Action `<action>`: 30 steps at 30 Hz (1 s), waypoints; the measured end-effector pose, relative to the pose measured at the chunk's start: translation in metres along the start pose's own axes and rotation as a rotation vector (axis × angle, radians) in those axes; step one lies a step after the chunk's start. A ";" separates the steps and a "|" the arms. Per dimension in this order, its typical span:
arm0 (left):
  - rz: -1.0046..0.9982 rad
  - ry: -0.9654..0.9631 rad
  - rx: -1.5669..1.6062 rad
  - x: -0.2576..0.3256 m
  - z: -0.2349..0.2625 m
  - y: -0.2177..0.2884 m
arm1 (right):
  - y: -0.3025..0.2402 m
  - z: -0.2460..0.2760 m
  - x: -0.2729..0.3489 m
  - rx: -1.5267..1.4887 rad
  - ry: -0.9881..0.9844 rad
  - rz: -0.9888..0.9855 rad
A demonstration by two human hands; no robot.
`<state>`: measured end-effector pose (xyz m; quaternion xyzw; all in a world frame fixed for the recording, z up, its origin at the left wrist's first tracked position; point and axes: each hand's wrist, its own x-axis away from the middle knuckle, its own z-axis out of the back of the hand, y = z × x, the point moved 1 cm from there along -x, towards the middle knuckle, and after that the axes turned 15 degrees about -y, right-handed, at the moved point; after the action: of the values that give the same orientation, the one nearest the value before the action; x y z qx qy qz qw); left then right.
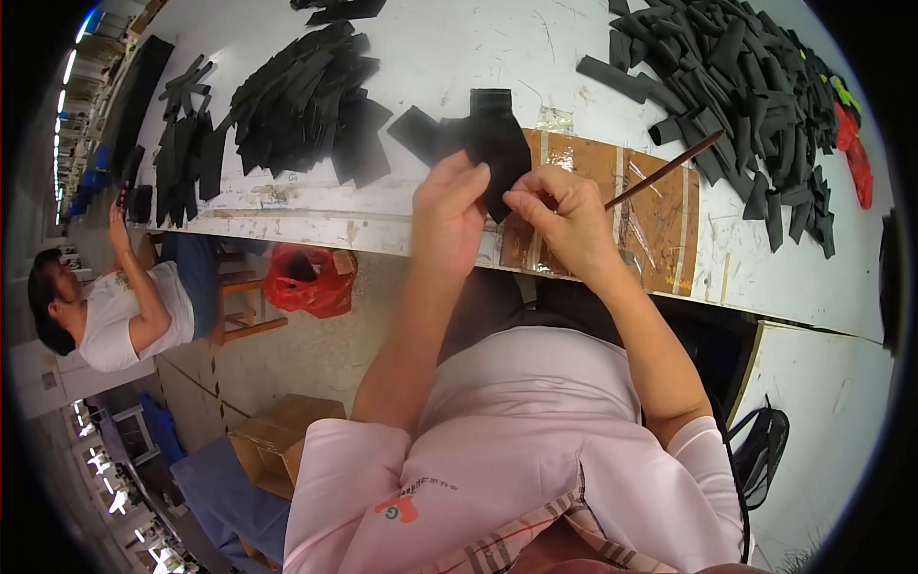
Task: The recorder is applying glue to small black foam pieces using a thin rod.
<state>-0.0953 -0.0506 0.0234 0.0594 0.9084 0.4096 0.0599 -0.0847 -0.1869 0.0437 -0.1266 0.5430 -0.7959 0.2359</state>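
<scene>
A black piece of fabric (499,153) hangs over the table's near edge area, between my two hands. My left hand (449,210) is closed on its left side, thumb along the cloth. The right hand (571,218) pinches at the piece's lower right edge, thumb and forefinger together. Another flat black piece (416,134) lies just beyond my left hand, partly covered by the held one. A thin brown stick (666,170) slants up and right from behind my right hand; whether the hand touches it cannot be seen.
A taped cardboard sheet (660,230) lies under my right hand. Flat black pieces (301,100) are heaped at the left, rolled or tubular ones (712,86) at the right, near a red bag (854,158). Another person (134,297) sits at the left beside a red plastic bag (311,282).
</scene>
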 end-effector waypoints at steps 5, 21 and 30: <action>0.013 0.157 0.445 0.002 -0.005 -0.008 | -0.003 -0.010 0.012 -0.541 0.175 -0.051; 0.174 0.178 0.737 0.036 -0.037 -0.055 | 0.000 -0.009 0.032 -0.380 0.289 0.020; 0.211 0.219 -0.531 0.065 -0.051 -0.029 | 0.007 0.012 0.037 0.157 0.354 0.074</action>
<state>-0.1690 -0.0974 0.0311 0.0911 0.7593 0.6407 -0.0677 -0.1092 -0.2175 0.0402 0.0542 0.5166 -0.8364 0.1750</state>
